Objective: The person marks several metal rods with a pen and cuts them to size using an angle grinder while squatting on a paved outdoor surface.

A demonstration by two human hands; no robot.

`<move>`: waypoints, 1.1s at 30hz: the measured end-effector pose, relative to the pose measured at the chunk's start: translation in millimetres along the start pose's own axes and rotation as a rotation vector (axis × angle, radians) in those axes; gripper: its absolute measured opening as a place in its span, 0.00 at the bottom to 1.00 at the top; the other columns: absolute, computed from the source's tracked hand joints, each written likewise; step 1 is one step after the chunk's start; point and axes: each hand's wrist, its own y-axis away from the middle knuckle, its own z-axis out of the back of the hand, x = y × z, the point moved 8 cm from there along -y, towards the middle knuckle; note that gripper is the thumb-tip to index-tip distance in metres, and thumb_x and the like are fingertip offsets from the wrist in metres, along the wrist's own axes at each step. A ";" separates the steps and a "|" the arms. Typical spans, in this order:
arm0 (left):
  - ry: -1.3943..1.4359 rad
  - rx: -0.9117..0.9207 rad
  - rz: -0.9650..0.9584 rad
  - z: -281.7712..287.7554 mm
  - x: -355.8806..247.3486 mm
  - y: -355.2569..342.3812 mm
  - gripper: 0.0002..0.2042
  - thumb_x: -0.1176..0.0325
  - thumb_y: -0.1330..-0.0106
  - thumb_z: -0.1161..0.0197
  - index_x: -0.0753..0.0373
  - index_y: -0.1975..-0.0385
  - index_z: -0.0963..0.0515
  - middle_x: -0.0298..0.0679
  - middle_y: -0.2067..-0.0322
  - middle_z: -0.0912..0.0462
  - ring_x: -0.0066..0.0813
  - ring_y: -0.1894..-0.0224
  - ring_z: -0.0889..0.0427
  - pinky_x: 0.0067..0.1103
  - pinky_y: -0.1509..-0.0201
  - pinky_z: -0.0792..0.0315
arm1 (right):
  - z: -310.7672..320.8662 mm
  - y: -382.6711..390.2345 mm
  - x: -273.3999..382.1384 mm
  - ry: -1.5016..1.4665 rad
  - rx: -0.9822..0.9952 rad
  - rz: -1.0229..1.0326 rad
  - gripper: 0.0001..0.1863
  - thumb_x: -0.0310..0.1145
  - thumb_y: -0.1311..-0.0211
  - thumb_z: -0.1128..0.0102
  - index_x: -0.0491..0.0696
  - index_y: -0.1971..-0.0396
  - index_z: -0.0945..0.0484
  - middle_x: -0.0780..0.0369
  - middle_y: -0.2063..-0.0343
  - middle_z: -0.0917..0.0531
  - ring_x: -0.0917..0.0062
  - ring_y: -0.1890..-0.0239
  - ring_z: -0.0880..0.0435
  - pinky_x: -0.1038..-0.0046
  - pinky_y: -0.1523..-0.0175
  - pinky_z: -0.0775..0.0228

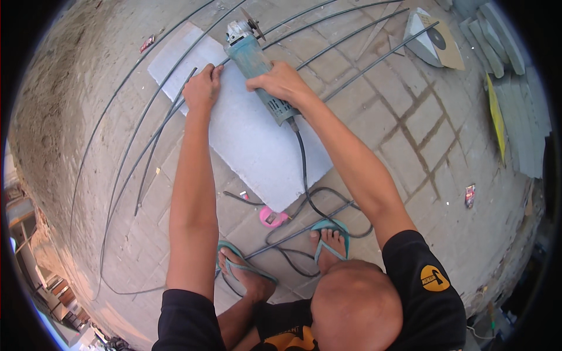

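Observation:
My right hand (281, 85) is wrapped round the teal body of an angle grinder (247, 55), which tilts with its metal head and disc (253, 24) at the far end. From its near end a black power cord (303, 158) runs down toward my feet. My left hand (203, 88) is closed on a long, thin steel rod (155, 133), left of the grinder; the fingers hide part of the rod. Beneath both hands lies a pale, flat slab (263, 161) on the paving. The disc sits near the rods; whether it touches one I cannot tell.
Several more steel rods (366, 65) cross the paved ground. A pink tape measure (272, 217) lies by the slab's near corner, beside coiled cord and my sandalled feet (329, 244). Slabs (502, 38) lean at the right; sand (55, 76) lies left. Cardboard (448, 48) rests at far right.

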 end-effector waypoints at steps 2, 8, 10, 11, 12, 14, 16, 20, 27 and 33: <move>-0.007 0.016 0.006 0.0 0.3 -1.3 0.21 0.41 0.30 0.52 0.49 0.60 0.21 0.48 0.68 0.15 0.53 0.61 0.17 0.42 0.57 0.25 | -1.4 -1.4 -0.3 0.000 0.016 -0.004 0.34 0.45 0.67 0.29 0.33 0.62 0.21 0.50 0.67 0.16 0.65 0.66 0.17 0.70 0.61 0.26; -0.012 0.014 0.003 0.3 0.3 -1.5 0.20 0.42 0.30 0.53 0.49 0.59 0.20 0.47 0.69 0.15 0.52 0.61 0.16 0.41 0.57 0.25 | 2.3 2.7 2.3 -0.012 0.059 -0.054 0.30 0.43 0.65 0.29 0.34 0.63 0.21 0.53 0.69 0.17 0.68 0.70 0.18 0.70 0.65 0.27; -0.012 0.004 -0.005 1.3 0.6 -0.3 0.20 0.42 0.30 0.52 0.49 0.60 0.20 0.47 0.69 0.15 0.52 0.62 0.16 0.42 0.58 0.25 | 0.6 3.9 4.4 -0.059 0.084 -0.069 0.29 0.42 0.64 0.29 0.34 0.64 0.21 0.54 0.70 0.17 0.70 0.71 0.18 0.70 0.66 0.28; -0.010 0.000 -0.011 1.9 -0.6 0.3 0.20 0.42 0.30 0.52 0.50 0.60 0.20 0.47 0.69 0.15 0.52 0.62 0.16 0.42 0.58 0.25 | 0.1 5.2 4.1 -0.087 0.090 -0.083 0.28 0.42 0.64 0.29 0.35 0.65 0.21 0.54 0.70 0.18 0.70 0.71 0.19 0.70 0.67 0.28; -0.007 0.009 -0.007 2.2 -0.4 0.3 0.20 0.42 0.30 0.52 0.50 0.60 0.20 0.47 0.69 0.15 0.52 0.62 0.16 0.42 0.58 0.25 | -0.1 5.8 4.0 -0.117 0.096 -0.098 0.27 0.41 0.63 0.29 0.35 0.65 0.20 0.55 0.71 0.18 0.70 0.72 0.19 0.70 0.68 0.28; -0.004 0.027 -0.003 2.2 0.5 -0.5 0.20 0.43 0.30 0.52 0.50 0.60 0.20 0.48 0.69 0.15 0.52 0.62 0.16 0.42 0.59 0.25 | 0.9 4.6 6.2 -0.104 0.099 -0.094 0.26 0.41 0.63 0.29 0.35 0.67 0.20 0.55 0.72 0.18 0.71 0.73 0.19 0.70 0.69 0.29; -0.006 0.001 -0.022 3.3 -2.7 -0.6 0.20 0.43 0.30 0.52 0.51 0.60 0.20 0.48 0.70 0.15 0.52 0.62 0.16 0.42 0.59 0.25 | 1.9 3.4 7.2 -0.101 0.095 -0.089 0.25 0.41 0.63 0.29 0.35 0.69 0.20 0.55 0.73 0.18 0.71 0.74 0.20 0.70 0.70 0.29; 0.002 -0.003 -0.017 1.0 -0.3 -0.5 0.21 0.42 0.30 0.52 0.51 0.61 0.20 0.49 0.70 0.16 0.53 0.63 0.16 0.42 0.60 0.25 | 0.4 2.7 5.4 -0.114 0.097 -0.087 0.24 0.41 0.63 0.29 0.34 0.71 0.20 0.55 0.74 0.19 0.71 0.75 0.21 0.70 0.71 0.30; 0.010 -0.033 -0.011 2.6 -2.5 1.8 0.19 0.43 0.30 0.52 0.51 0.61 0.21 0.50 0.70 0.16 0.57 0.63 0.17 0.44 0.60 0.26 | 2.7 2.6 6.0 -0.122 0.088 -0.068 0.23 0.42 0.64 0.29 0.35 0.75 0.20 0.55 0.75 0.19 0.71 0.76 0.22 0.70 0.72 0.31; -0.006 -0.021 -0.002 1.4 1.5 0.2 0.20 0.43 0.30 0.53 0.50 0.59 0.21 0.51 0.69 0.16 0.58 0.62 0.17 0.45 0.59 0.26 | 1.8 4.1 9.0 -0.073 0.078 -0.075 0.22 0.42 0.65 0.29 0.36 0.77 0.20 0.55 0.74 0.18 0.71 0.75 0.22 0.70 0.70 0.31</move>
